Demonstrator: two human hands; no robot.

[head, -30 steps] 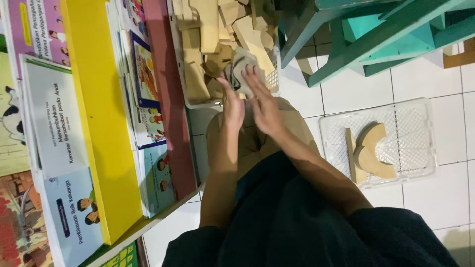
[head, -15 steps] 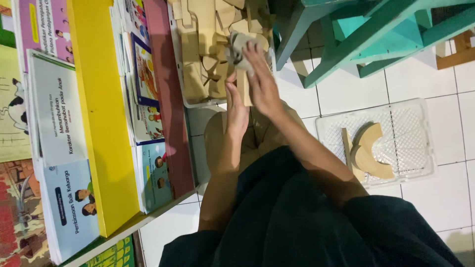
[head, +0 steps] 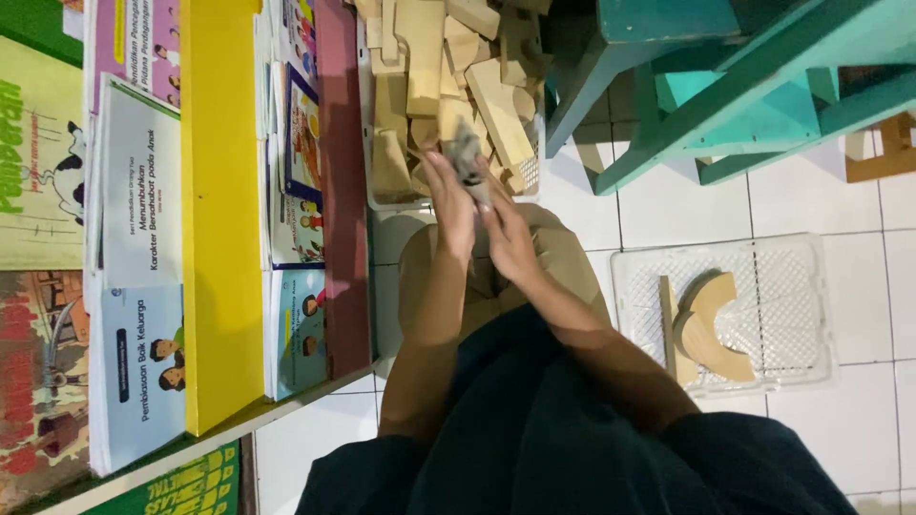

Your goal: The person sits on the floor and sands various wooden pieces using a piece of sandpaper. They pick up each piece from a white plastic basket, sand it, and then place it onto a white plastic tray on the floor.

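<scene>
- Your left hand [head: 451, 195]: bare, with no glove, ring or band showing; the fingers are blurred in the head view.
- Your right hand [head: 508, 238]: likewise bare, without a glove or wristwatch.
- Your forearms: uncovered from wrist to above the elbow; no cuff reaches them.
- Your top [head: 572, 429]: a very dark, near-black garment, loose and softly creased, filling the lower middle of the view; its sleeves end high on the arms.
- Your legs: clothed in plain tan-brown fabric [head: 563, 262], seen beneath and between the forearms, with no pattern or marking visible.
</scene>
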